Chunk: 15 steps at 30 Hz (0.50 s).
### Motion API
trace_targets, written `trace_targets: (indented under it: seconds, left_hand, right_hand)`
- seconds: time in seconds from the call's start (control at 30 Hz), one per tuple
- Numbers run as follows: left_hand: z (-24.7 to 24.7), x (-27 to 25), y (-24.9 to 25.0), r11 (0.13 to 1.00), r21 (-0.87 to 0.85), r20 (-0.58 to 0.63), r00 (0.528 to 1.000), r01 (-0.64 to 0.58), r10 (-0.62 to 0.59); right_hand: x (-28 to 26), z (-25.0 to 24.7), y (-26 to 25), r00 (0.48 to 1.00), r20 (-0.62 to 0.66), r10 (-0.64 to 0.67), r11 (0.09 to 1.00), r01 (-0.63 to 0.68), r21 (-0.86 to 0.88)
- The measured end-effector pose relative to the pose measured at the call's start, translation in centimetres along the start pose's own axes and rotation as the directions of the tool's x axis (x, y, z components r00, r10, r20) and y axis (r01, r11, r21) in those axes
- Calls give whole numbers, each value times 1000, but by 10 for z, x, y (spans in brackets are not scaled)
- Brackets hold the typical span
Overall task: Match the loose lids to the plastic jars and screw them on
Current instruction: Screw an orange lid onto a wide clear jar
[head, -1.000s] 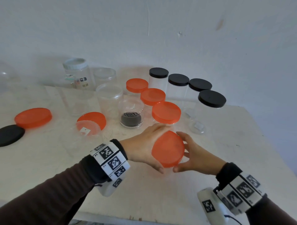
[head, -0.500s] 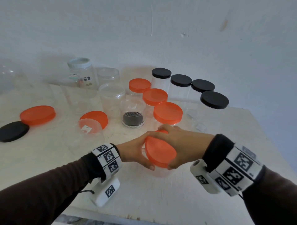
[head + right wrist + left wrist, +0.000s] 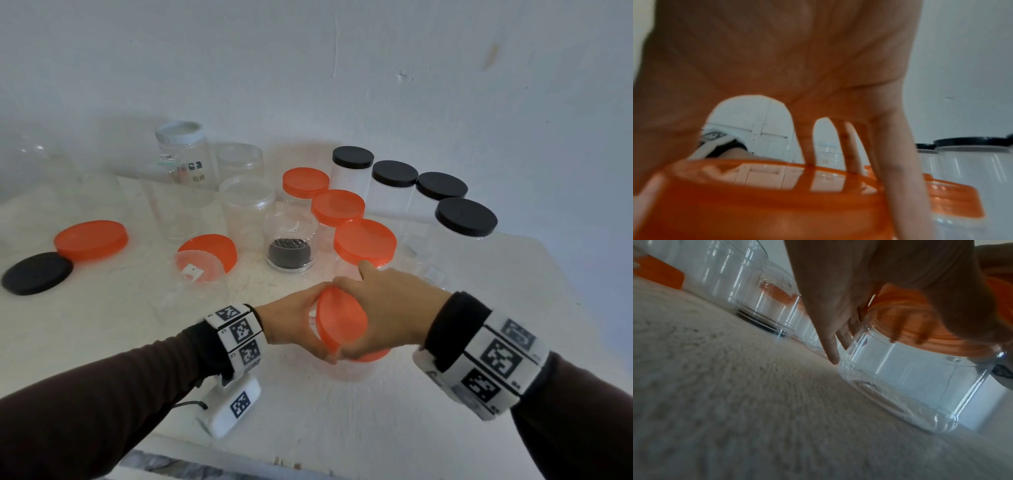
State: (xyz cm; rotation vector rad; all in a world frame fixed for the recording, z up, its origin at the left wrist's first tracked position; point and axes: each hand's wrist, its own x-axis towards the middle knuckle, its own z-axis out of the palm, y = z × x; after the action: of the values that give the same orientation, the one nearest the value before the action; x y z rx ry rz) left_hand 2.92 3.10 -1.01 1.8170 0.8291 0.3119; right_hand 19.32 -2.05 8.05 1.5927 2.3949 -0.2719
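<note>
An orange lid (image 3: 340,320) is gripped from above by the right hand (image 3: 387,308), fingers curled over its rim, on the mouth of a clear jar (image 3: 910,386) standing on the table (image 3: 102,325). The jar's side is held by the left hand (image 3: 291,325), fingers wrapped w/ thumb at the lid edge. Capped orange jars (image 3: 364,240) stand just behind the clear jar; black-lidded jars (image 3: 466,216) behind-right; loose orange lid (image 3: 90,238) & black lid (image 3: 37,272) well to its left.

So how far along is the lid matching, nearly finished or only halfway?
Roughly halfway, I'd say. Done: four black-lidded jars and three orange-lidded jars stand capped at the back. In hand: the right hand covers an orange lid on a clear jar, steadied by the left hand. Left: two loose orange lids, a loose black lid and several open jars.
</note>
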Motion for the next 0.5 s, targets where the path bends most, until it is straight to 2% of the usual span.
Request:
trace_targets:
  seconds: [0.1,0.2,0.27,0.37,0.47,0.5]
  left_hand:
    - [-1,-1,1,999,33,3,1000,17,-17]
    - [-1,0,-1,999,33,1,1000,4,-4]
    - [-1,0,-1,998,54,4,1000,-16,16]
    - [-1,1,-3,999,31,-7,1000,-27,27]
    - [-1,1,-3,1000,21,-3,1000,-3,3]
    - [-1,2,-3,1000,21,0,1000,-2,2]
  right_hand:
    - [0,0,-1,999,38,34,996,-31,-81]
    - [-1,-9,8,979,161,-124,992,118,44]
    - [0,-12,8,967,170,-189,980,175,94]
    - [-1,-5,-3,996,56,-64,998,63,18]
    - [0,5,-19,994,-70,80,993,-86,-85]
    - [0,5,-19,993,-70,95,990,-101,-93]
